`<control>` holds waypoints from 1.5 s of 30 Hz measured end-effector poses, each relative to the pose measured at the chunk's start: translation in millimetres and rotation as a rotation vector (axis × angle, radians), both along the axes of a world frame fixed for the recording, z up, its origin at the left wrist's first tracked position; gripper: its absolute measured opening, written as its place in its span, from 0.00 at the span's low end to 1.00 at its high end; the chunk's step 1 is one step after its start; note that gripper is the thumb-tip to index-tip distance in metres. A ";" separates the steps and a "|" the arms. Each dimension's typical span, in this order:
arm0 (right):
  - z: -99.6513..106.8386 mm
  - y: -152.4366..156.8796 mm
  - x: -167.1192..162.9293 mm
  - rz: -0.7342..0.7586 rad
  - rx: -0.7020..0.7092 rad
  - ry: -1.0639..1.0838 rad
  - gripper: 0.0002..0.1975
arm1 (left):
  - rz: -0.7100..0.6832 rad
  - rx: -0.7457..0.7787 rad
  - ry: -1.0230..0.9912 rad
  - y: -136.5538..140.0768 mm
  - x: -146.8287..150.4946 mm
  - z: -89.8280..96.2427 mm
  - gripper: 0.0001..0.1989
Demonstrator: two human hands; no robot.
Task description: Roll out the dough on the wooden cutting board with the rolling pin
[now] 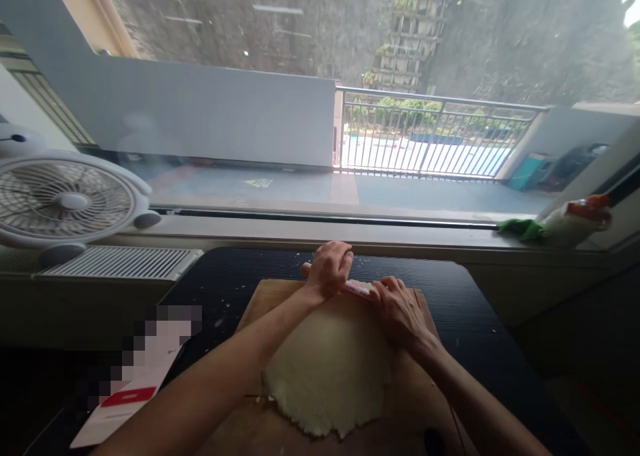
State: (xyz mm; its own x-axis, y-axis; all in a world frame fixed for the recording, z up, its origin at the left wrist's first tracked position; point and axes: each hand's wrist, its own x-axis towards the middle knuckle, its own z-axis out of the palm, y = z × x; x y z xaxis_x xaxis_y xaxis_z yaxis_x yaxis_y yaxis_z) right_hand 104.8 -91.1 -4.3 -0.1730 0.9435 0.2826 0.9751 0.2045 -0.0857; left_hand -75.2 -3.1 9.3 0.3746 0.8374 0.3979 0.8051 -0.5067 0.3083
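Note:
A wide, flat sheet of pale dough [330, 369] with a ragged near edge lies on a wooden board [255, 303]. Across its far end sits a slim rolling pin [359, 288], pinkish and white where it shows between my hands. My left hand [330, 269] is wrapped around the pin near its left end, which pokes out past the fist. Farther right, my right hand [400, 306] has its fingers curled over the other end, hiding it. Both forearms reach over the board from the near side.
The board rests on a black table [460, 323] dotted with crumbs. A white fan [73, 199] stands at left near a vented surface [130, 263]. A pale card [130, 396] lies at the left edge. On the windowsill sit a green cloth [521, 228] and a bottle [575, 226].

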 end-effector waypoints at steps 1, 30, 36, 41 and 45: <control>-1.4 -9.1 4.3 0.031 0.015 0.016 0.17 | 0.015 -0.005 -0.002 -8.0 -10.1 -0.9 0.19; -15.4 -45.1 56.0 -0.214 0.085 0.059 0.17 | 0.110 -0.640 0.208 -6.0 -48.6 16.1 0.29; -15.5 -45.6 55.4 -0.211 0.072 0.065 0.17 | -0.095 -0.894 0.147 -8.3 -54.8 23.3 0.29; -16.3 -45.6 55.2 -0.228 0.056 0.052 0.18 | -0.221 -0.944 0.066 -9.8 -52.0 24.8 0.19; -16.9 -45.2 55.0 -0.235 0.051 0.051 0.18 | -0.255 -1.035 0.014 -10.2 -49.5 21.4 0.16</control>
